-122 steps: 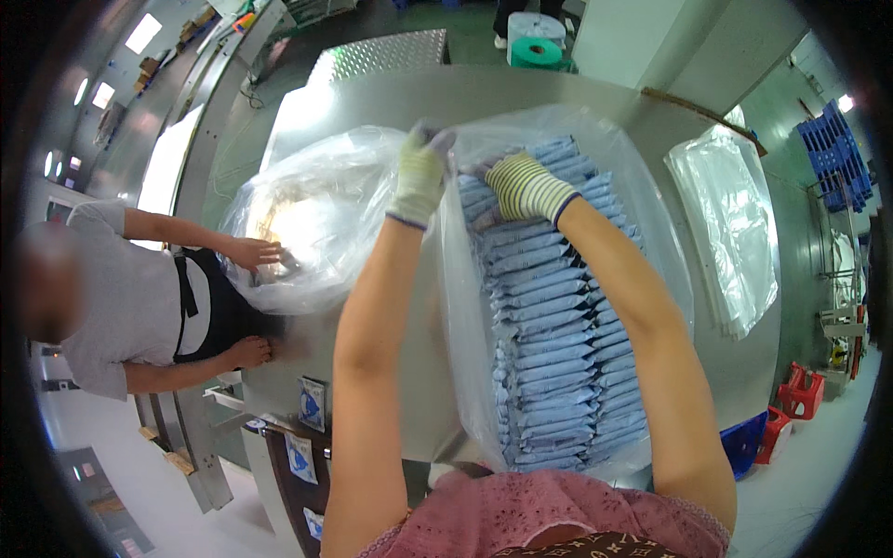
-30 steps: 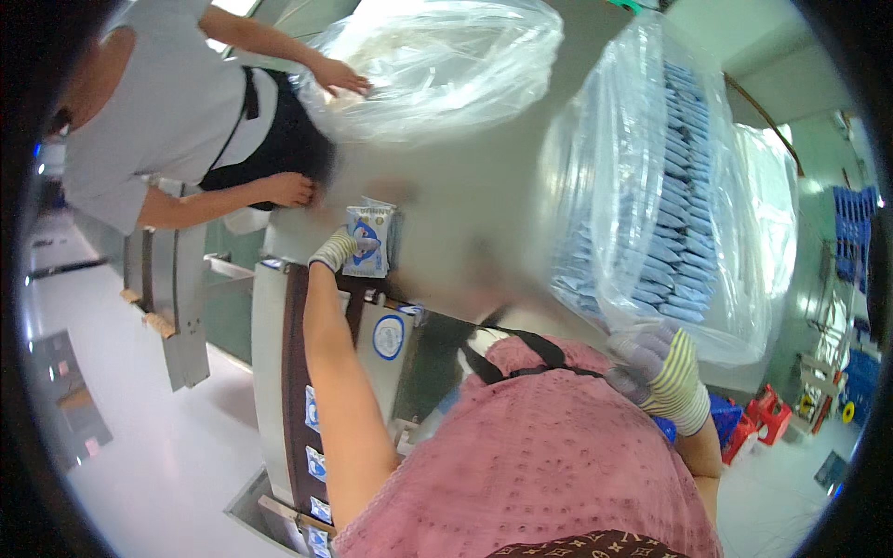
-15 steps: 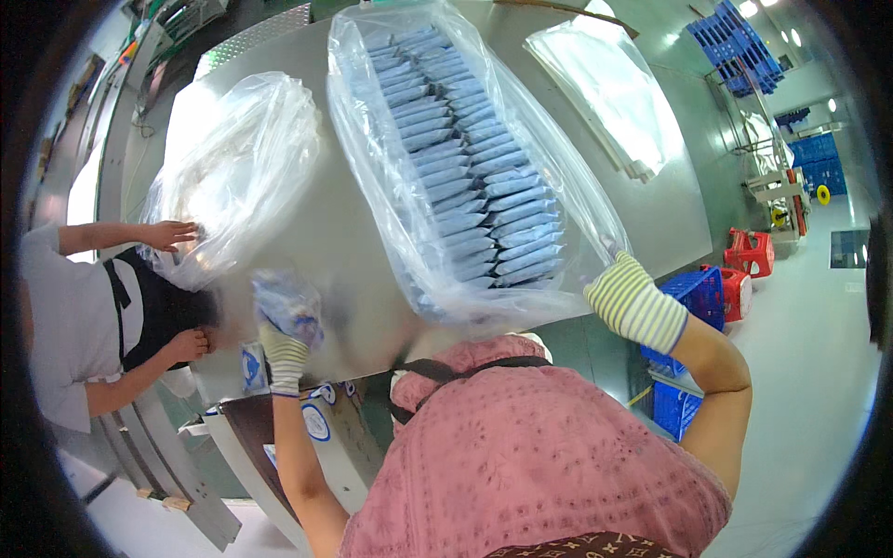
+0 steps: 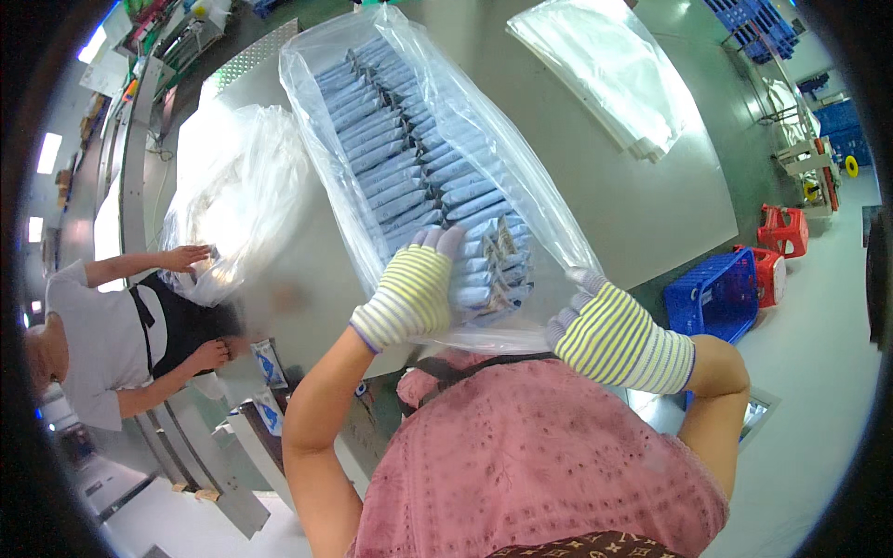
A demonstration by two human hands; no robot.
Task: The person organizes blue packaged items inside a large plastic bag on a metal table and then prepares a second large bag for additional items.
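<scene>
A long clear plastic bag (image 4: 372, 84) lies on the grey table (image 4: 605, 205), packed with rows of blue and white pouches (image 4: 409, 167). My left hand (image 4: 414, 293), in a yellow-striped white glove, presses on the pouches at the bag's near end. My right hand (image 4: 609, 330), in the same kind of glove, grips the near right corner of the bag's plastic. I cannot tell if the left hand's fingers close on a pouch.
A second, crumpled clear bag (image 4: 237, 205) lies left of the full one, where a person in a white shirt (image 4: 102, 339) touches it. A stack of flat clear bags (image 4: 605, 74) lies at the far right. Blue crate (image 4: 712, 298) and red stools (image 4: 781, 232) stand on the floor.
My left hand has come up from the machine at lower left onto the pouches in the bag. My right hand moved in to the bag's near corner.
</scene>
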